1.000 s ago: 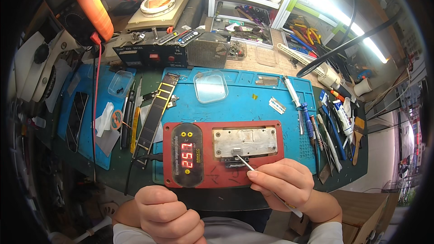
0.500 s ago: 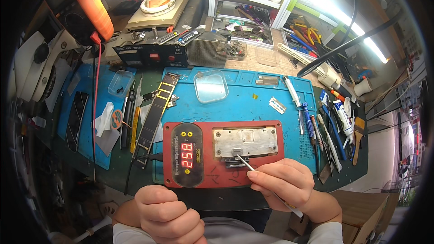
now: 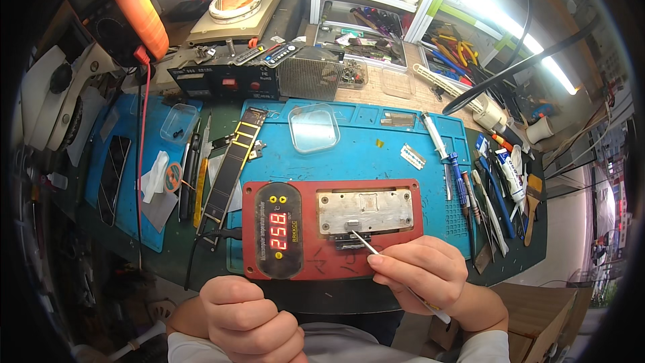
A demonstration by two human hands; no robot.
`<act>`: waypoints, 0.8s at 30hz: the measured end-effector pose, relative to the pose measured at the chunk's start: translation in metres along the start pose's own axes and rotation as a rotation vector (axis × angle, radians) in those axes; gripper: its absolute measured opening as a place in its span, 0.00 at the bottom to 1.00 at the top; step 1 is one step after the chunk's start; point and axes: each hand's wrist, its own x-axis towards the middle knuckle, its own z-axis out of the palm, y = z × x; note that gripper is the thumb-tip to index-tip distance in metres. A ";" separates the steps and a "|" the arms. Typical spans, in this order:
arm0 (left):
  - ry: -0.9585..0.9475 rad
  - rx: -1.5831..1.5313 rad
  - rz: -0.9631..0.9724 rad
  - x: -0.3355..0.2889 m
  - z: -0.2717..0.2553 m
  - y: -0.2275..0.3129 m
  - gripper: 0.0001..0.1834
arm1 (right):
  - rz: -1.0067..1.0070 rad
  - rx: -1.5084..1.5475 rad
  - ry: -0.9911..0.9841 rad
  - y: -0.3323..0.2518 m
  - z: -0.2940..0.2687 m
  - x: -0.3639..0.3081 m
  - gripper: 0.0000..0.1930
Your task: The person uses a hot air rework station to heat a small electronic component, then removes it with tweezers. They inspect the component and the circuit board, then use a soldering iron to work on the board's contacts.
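Note:
My right hand grips slim, light-coloured tweezers between thumb and fingers. Their tip touches or hovers just over a small grey part at the front edge of a silver metal plate; which of the two, I cannot tell. A small dark piece lies just in front of that edge. The plate is set into a red heating station with a lit red digital display on its left side. Closed in a fist, my left hand rests in front of the station, with nothing showing in it.
A blue work mat lies beneath the station. On it are a clear plastic lid and a razor blade. A syringe, screwdrivers and a brush lie right; a long dark strip lies left. Behind stands a black box.

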 end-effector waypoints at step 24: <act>0.030 0.007 0.019 -0.003 0.002 -0.002 0.22 | -0.001 -0.002 -0.009 0.000 0.000 0.002 0.17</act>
